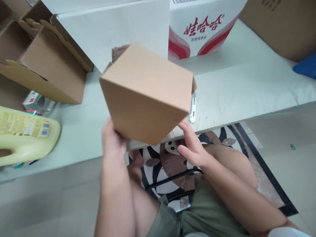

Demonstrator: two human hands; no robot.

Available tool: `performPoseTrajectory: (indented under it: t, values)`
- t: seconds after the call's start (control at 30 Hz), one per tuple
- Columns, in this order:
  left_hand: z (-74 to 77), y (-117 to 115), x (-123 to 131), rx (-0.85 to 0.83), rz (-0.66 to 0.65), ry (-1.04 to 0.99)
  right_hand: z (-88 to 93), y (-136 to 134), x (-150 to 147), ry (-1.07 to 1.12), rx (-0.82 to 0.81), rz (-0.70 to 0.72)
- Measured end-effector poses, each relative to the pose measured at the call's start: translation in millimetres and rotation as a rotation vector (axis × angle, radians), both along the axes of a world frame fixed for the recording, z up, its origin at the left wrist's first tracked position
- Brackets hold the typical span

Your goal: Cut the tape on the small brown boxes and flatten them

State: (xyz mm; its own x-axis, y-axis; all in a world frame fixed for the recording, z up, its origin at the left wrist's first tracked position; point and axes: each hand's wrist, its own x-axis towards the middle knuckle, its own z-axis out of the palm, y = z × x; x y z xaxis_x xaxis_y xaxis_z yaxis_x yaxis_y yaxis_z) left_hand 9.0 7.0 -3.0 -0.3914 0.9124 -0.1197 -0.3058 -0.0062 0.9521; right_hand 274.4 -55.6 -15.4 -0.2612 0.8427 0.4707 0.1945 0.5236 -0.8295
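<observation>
A plain brown cardboard box (145,98) is tilted above the table's front edge, with two of its closed faces toward me. My left hand (112,138) grips its lower left side; part of the fingers is hidden behind the cardboard. Thumb and fingers apart, my right hand (194,144) is open by the box's lower right corner. Whether its fingertips touch the cardboard I cannot tell. Just right of the box, a white utility knife (193,110) lies on the table, partly covered by it.
On the pale-covered table (237,82) a white box with red lettering (197,33) stands at the back. Left are a cardboard divider (54,62) and a yellow jug (27,135). A larger brown carton (281,29) occupies the back right. Below lies a panda-patterned mat (170,161).
</observation>
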Motion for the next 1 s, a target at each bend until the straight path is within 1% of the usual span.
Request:
performPoseTrajectory:
  t: [0.03,0.07,0.13,0.2,0.27,0.33,0.4,0.47,0.57,0.63,0.7,0.77,0.8,0.83,0.87,0.9,0.93,0.97,1.0]
  values:
    - [0.7,-2.3,12.0,-0.1,0.035,-0.068,1.9,-1.0,0.4,-0.038,0.038,-0.035]
    - [2.2,-4.3,23.3,-0.17,0.006,-0.106,3.3,-1.6,1.5,-0.066,0.058,-0.06]
    - [5.7,-7.1,40.3,-0.22,-0.084,-0.129,3.7,-2.1,4.8,-0.085,0.076,-0.084]
    - [7.7,-8.1,47.5,-0.206,-0.171,-0.101,1.3,-1.7,8.2,-0.06,0.088,-0.117]
    - [7.1,-8.2,47.3,-0.182,-0.233,-0.054,-2.2,-0.6,10.8,-0.005,0.097,-0.167]
    - [5.1,-8.5,44.5,-0.194,-0.276,-0.013,-5.0,0.7,12.2,0.052,0.103,-0.198]
    - [4.0,-10.0,43.0,-0.255,-0.319,0.019,-6.0,1.9,12.4,0.081,0.112,-0.228]
    - [5.1,-13.1,43.6,-0.318,-0.373,0.053,-5.5,2.6,11.9,0.08,0.129,-0.289]
    - [10.2,-19.8,47.1,-0.36,-0.516,0.067,-2.5,2.9,11.6,0.066,0.185,-0.402]
    - [13.2,-24.0,49.5,-0.399,-0.624,0.041,0.5,3.3,12.3,0.07,0.247,-0.445]
    - [14.6,-26.4,50.9,-0.457,-0.728,0.051,4.2,4.6,13.9,0.073,0.299,-0.457]
    - [14.0,-26.4,51.3,-0.493,-0.802,0.172,8.5,6.6,15.8,0.069,0.319,-0.442]
    - [13.1,-25.6,51.1,-0.485,-0.797,0.281,10.7,7.7,16.6,0.061,0.323,-0.424]
    - [11.8,-24.5,50.7,-0.449,-0.741,0.408,12.9,8.6,17.2,0.049,0.326,-0.401]
    - [10.3,-23.3,50.2,-0.372,-0.632,0.534,15.2,9.2,17.6,0.03,0.331,-0.374]
    - [8.8,-22.2,49.7,-0.245,-0.49,0.641,17.3,9.5,17.5,0.004,0.335,-0.344]
    - [7.5,-21.4,49.5,-0.066,-0.344,0.716,19.3,9.5,17.0,-0.024,0.34,-0.313]
    - [6.4,-21.1,49.6,0.147,-0.227,0.76,21.0,9.1,16.1,-0.052,0.344,-0.282]
    - [5.7,-21.2,50.2,0.362,-0.164,0.787,22.3,8.4,14.9,-0.076,0.347,-0.253]
